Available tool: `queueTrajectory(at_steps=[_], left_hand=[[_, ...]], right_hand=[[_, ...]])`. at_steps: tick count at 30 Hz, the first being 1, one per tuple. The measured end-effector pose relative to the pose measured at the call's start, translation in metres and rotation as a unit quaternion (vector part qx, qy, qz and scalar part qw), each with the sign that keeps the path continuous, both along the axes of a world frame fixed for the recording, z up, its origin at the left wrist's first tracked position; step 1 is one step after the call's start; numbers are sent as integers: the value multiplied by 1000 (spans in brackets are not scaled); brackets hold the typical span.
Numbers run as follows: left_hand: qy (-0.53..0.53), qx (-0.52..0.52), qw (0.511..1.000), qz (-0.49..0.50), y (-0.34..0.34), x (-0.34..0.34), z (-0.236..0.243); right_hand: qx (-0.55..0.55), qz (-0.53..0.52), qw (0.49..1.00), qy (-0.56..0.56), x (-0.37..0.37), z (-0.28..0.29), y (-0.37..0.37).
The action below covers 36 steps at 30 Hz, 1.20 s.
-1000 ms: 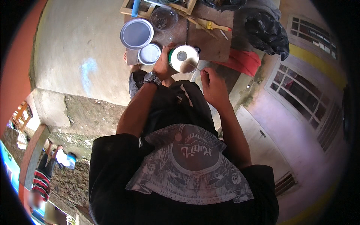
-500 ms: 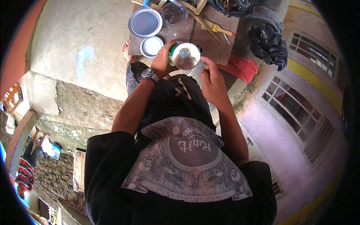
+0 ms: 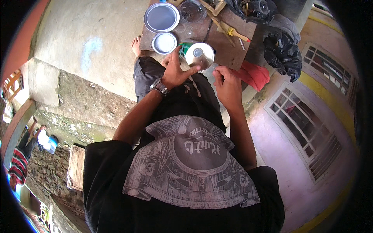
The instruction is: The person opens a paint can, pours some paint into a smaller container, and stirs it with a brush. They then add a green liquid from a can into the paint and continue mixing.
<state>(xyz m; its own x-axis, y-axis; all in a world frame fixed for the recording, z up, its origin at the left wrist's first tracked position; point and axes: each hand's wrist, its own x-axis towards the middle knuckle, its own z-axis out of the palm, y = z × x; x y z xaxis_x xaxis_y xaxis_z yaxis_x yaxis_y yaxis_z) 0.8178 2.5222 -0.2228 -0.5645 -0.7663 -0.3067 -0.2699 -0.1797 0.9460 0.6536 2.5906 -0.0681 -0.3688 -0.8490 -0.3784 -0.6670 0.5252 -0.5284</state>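
Note:
A round can (image 3: 206, 58) with a shiny metal top, a small grey cap and a green side stands at the near edge of the low table. My left hand (image 3: 176, 72), with a watch on its wrist, is closed on the can, thumb along the near rim and fingers on the left side. Just right of the can, my right hand (image 3: 228, 83) pinches a thin metal tool (image 3: 214, 66); its tip is beside the can's rim, and most of it is hidden by the fingers. Left of the can sits a small tin of white paint (image 3: 164, 43).
A larger grey lid or tin (image 3: 161, 18) and a clear plastic container (image 3: 193, 11) stand farther back on the brown table (image 3: 229, 54). A paintbrush (image 3: 233, 32) and sticks lie at right, near black plastic bags (image 3: 281, 52). Red cloth (image 3: 252, 75) hangs at the right edge.
The tool's tip has moved off the can's top, from near the cap to beside the rim. My left thumb now lies along the near rim. The whole view has shifted slightly.

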Motion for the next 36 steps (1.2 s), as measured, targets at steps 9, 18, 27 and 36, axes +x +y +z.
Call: queueTrajectory(at_steps=[9, 18, 27, 36], left_hand=[[-132, 45, 990, -13, 5, -7, 37], [-90, 162, 983, -6, 5, -12, 35], [-54, 205, 977, -2, 1, -12, 41], [-59, 178, 982, 5, 2, -12, 41]], right_hand=[[-36, 92, 980, 171, 6, -3, -14], [18, 102, 976, 192, 10, 2, -25], [40, 242, 922, 300, 14, 12, -46], [28, 369, 881, 296, -6, 12, -72]])
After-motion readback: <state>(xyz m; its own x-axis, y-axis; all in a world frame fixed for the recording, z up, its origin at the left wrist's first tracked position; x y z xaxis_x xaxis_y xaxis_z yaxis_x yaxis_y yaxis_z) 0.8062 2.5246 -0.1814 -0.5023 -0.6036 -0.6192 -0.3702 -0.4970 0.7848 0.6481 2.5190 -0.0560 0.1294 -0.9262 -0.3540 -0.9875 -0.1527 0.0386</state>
